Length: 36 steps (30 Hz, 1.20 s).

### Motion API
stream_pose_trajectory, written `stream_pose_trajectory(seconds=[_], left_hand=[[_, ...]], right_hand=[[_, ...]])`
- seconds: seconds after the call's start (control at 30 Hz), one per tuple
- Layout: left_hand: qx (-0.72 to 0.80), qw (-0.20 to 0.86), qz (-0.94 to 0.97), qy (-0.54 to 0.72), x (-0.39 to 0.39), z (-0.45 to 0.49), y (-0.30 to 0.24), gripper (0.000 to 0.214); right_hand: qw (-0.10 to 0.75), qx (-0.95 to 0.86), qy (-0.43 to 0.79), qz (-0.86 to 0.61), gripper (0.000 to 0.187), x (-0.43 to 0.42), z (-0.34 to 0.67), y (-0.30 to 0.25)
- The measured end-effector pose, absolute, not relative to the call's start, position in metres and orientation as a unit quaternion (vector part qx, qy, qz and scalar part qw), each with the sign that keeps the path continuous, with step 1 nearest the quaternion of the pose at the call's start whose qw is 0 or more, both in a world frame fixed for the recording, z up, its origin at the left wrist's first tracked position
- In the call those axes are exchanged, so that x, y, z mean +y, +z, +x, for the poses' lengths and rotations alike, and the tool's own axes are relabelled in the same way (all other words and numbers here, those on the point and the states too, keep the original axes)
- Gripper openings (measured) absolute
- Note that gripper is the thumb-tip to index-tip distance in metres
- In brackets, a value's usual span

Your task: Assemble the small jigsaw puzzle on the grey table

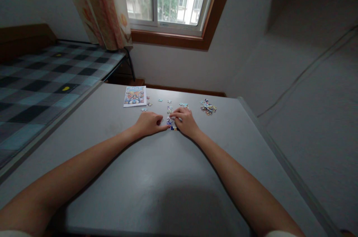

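Table (pixel 156 162): carries all the work; pcs sit toward its far side, well beyond the near edge.

L hand (pixel 151 123): fingers curled, thumb stretched out to the lower L edge of the assembled section; can't tell if anything is inside the curl.

R hand (pixel 186 122): fingers bent over the R side of same section, index tip on or just above it; covers part. Can't tell if grip is closed on a pc.

Printed sheet (pixel 134 96): flat, far L, colourful pic; prob. the ref.

Pile (pixel 208 108): loose jigsaw pcs, heaped, R of R hand, apart from it. Looks unsorted; est. most of the work left is here.

Assembled section (pixel 169 121): betw. hands, small, blue/purple/white, w/ a dark-and-yellow bit at bottom. Appears joined, but exact count hidden by fingers.

Pale-blue cluster (pixel 183 104): just beyond R hand; joined or merely adjacent, unclear.

Single pc (pixel 160 100): lies loose betw. sheet & section, not yet placed; a few others scattered nearby.

Est. progress: early stage, small fraction done.
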<state>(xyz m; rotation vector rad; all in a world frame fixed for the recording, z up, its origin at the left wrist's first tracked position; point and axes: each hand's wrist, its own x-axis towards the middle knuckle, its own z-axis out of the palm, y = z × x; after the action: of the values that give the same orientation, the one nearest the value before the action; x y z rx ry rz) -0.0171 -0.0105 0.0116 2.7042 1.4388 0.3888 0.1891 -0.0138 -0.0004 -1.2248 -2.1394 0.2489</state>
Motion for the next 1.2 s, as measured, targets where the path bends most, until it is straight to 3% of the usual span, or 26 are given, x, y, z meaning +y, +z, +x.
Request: stream_pose_trajectory(seconds=[0.53, 0.83, 1.2], left_hand=[[0.47, 0.027, 0.874, 0.119, -0.011, -0.016, 0.013, 0.061], [0.468, 0.03, 0.874, 0.123, -0.011, -0.017, 0.013, 0.058], [0.467, 0.026, 0.875, 0.128, -0.011, -0.017, 0.012, 0.06]], right_hand=[[0.292, -0.86, 0.061, -0.414, 0.019, -0.014, 0.191, 0.001], [0.359, -0.814, 0.105, -0.444, 0.034, -0.008, 0.195, -0.007], [0.352, -0.82, 0.112, -0.437, 0.03, -0.007, 0.193, -0.008]])
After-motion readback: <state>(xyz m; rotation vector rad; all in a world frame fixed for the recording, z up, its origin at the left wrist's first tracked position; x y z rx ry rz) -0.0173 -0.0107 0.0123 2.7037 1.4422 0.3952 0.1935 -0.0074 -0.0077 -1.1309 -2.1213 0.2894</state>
